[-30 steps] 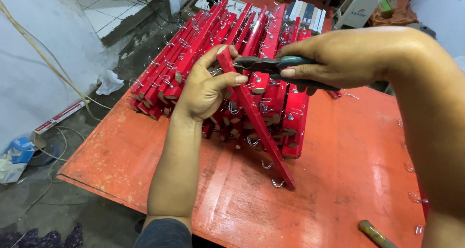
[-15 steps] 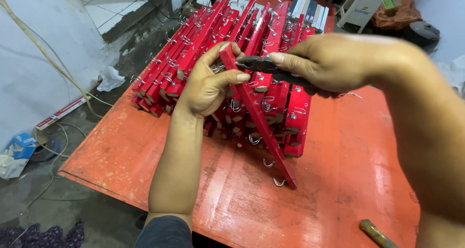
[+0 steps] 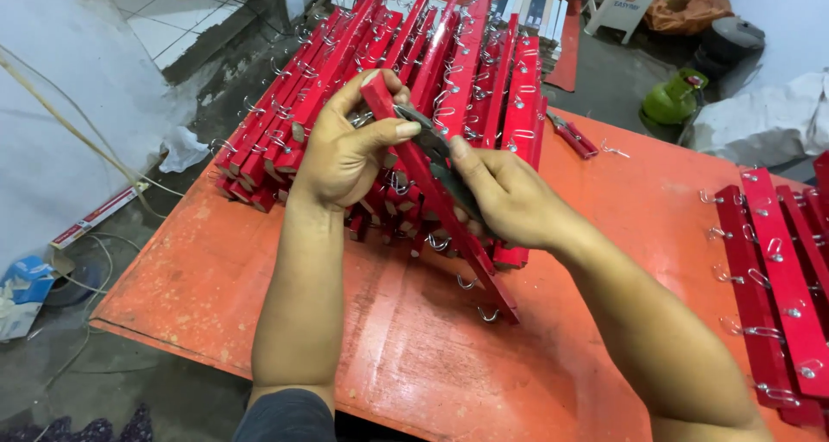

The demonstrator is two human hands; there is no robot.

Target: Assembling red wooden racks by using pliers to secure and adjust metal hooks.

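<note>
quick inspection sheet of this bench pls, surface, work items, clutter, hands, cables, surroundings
surface: orange-red table, scuffed and worn.
job's things: red slat with metal hooks propped slanting, lower end on the table; dark pliers at its upper part.
clutter: big stack of red hooked slats behind; more slats at right; red-handled pliers and a loose hook on the table.
grippers: left hand grips the slat's top; right hand holds the pliers.
cables: pale cord along the left wall, wires on the floor.
surroundings: green gas cylinder, white sack, concrete floor.
</note>
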